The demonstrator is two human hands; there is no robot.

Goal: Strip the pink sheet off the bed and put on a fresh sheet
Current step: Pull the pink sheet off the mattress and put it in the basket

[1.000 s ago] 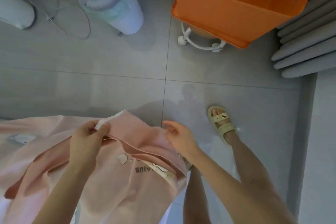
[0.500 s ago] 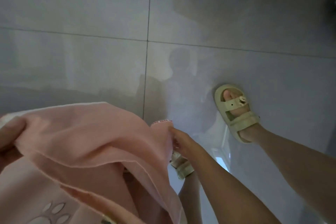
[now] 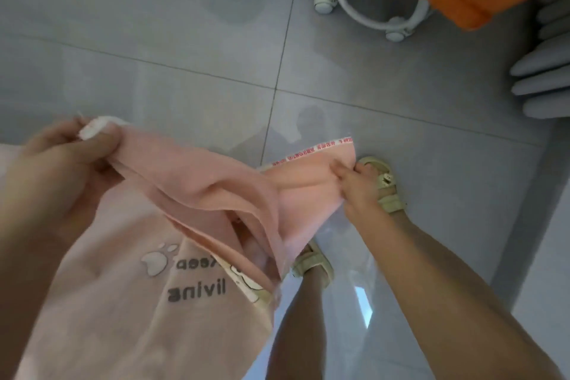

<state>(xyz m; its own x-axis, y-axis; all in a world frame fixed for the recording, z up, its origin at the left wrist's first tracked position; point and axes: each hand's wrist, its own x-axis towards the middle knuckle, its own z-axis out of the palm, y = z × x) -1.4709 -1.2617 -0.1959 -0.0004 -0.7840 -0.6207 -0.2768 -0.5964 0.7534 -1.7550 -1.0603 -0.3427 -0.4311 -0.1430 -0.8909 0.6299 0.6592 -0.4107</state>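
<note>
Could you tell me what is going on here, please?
A person standing on a grey tiled floor holds a pink sheet stretched between both hands. The left hand pinches one end and the right hand pinches the edge with a printed strip. The rest hangs in front of the person's legs.

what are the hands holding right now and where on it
Both hold the pink sheet by its edge: the left hand at a white-trimmed corner, the right hand below the corner with the red-printed selvedge.
</note>
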